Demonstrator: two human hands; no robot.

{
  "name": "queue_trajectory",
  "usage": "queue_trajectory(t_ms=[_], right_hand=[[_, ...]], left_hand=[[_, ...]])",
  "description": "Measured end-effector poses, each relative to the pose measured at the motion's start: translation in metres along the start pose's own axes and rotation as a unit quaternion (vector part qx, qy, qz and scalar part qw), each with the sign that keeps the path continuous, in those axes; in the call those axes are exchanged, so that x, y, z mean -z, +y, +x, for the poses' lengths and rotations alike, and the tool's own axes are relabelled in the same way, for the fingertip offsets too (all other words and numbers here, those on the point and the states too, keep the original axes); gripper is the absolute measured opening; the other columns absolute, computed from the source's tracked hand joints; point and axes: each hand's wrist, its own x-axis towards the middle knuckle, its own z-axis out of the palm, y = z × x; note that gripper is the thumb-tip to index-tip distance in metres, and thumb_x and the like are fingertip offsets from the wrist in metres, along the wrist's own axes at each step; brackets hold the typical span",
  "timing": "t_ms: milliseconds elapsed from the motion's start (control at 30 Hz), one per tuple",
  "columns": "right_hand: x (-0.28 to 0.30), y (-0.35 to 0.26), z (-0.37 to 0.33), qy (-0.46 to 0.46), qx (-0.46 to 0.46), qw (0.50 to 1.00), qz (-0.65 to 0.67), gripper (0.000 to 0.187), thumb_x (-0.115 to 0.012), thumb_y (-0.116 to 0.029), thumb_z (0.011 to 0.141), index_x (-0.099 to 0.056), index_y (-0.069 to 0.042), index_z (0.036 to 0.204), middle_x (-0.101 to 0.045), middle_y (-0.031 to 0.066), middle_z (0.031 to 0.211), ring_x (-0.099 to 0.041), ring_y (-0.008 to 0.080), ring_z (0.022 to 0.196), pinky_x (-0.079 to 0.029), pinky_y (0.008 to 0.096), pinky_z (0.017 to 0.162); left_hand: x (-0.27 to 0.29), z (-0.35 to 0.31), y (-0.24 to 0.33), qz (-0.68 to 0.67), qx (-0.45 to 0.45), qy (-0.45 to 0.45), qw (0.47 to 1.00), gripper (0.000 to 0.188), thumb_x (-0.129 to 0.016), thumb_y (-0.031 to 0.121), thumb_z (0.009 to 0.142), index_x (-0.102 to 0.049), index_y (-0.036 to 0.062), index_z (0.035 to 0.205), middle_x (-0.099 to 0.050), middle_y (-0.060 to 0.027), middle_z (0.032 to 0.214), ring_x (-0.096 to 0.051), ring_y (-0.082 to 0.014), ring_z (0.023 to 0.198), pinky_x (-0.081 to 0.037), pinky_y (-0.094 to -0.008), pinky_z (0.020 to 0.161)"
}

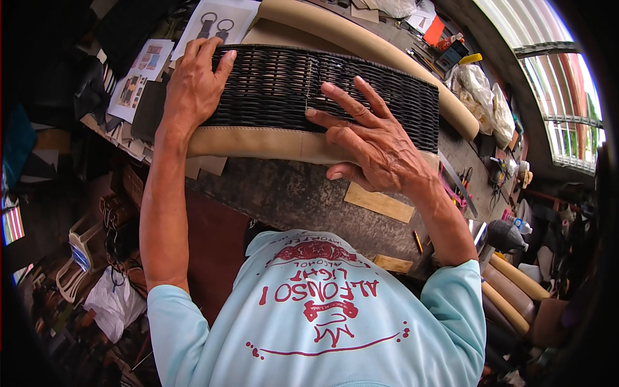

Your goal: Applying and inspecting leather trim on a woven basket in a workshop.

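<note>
Spanning black wicker panel (271, 84): left hand (193, 87) gripping far corner, right hand (379, 145) splayed; tabletop (290, 201) exposed past near edge

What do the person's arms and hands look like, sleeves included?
The left hand and right hand are ungloved, with no jewellery visible. Both forearms are uncovered. The short sleeves are plain light blue, part of a shirt with dark red printing on its front.

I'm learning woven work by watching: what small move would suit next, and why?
Perhaps slide the right hand upward along the pale line: its index fingertip sits near that line's lower end, and the left hand lies on the black panel at its left end.
</note>
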Motion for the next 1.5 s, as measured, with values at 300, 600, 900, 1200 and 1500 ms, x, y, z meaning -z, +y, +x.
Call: queue_trajectory(t_ms=[300,600,900,1200,1500], right_hand=[[0.001,-0.008,-0.003,-0.020,0.021,0.999,-0.025,0.042,-0.061,-0.048,0.080,-0.058,-0.008,0.092,-0.059,0.0034,0.129,-0.029,0.0237,0.141,-0.016,0.0528,0.119],[0.003,-0.004,-0.003,-0.027,0.037,0.999,-0.007,0.043,-0.063,-0.048,0.079,-0.058,-0.009,0.097,-0.058,0.0015,0.131,-0.033,0.0261,0.140,-0.018,0.0562,0.117],[0.011,0.017,0.015,-0.020,0.004,0.999,-0.026,0.050,-0.051,-0.056,0.085,-0.053,-0.006,0.089,-0.060,0.0068,0.128,-0.030,0.0308,0.141,-0.013,0.0568,0.117],[0.014,0.034,0.030,-0.025,-0.045,0.998,-0.041,0.054,-0.044,-0.055,0.094,-0.057,-0.003,0.094,-0.056,0.0087,0.133,-0.026,0.0297,0.142,-0.011,0.0530,0.118],[0.010,0.052,0.039,-0.007,-0.050,0.996,-0.069,0.042,-0.049,-0.048,0.094,-0.058,-0.007,0.098,-0.056,0.0070,0.132,-0.030,0.0286,0.141,-0.013,0.0524,0.118]], left_hand=[[0.000,0.000,0.001,-0.004,0.009,-0.012,1.000,0.044,-0.049,0.040,0.098,-0.057,0.0054,0.123,-0.055,-0.0128,0.123,-0.057,-0.0363,0.109,-0.049,-0.0452,0.092],[0.001,0.001,0.002,0.001,0.005,-0.011,1.000,0.044,-0.049,0.039,0.098,-0.056,0.0050,0.124,-0.054,-0.0134,0.123,-0.058,-0.0366,0.108,-0.049,-0.0452,0.091],[0.009,0.002,0.010,-0.003,0.018,-0.026,0.999,0.042,-0.050,0.035,0.097,-0.055,0.0034,0.125,-0.053,-0.0151,0.123,-0.057,-0.0377,0.108,-0.048,-0.0454,0.092],[0.014,0.000,0.015,-0.003,0.026,-0.037,0.999,0.041,-0.051,0.035,0.097,-0.054,0.0047,0.125,-0.052,-0.0136,0.125,-0.054,-0.0369,0.111,-0.048,-0.0460,0.092],[0.013,0.001,0.015,-0.007,0.027,-0.035,0.999,0.042,-0.052,0.035,0.097,-0.054,0.0049,0.125,-0.052,-0.0125,0.124,-0.054,-0.0363,0.111,-0.047,-0.0458,0.093]])
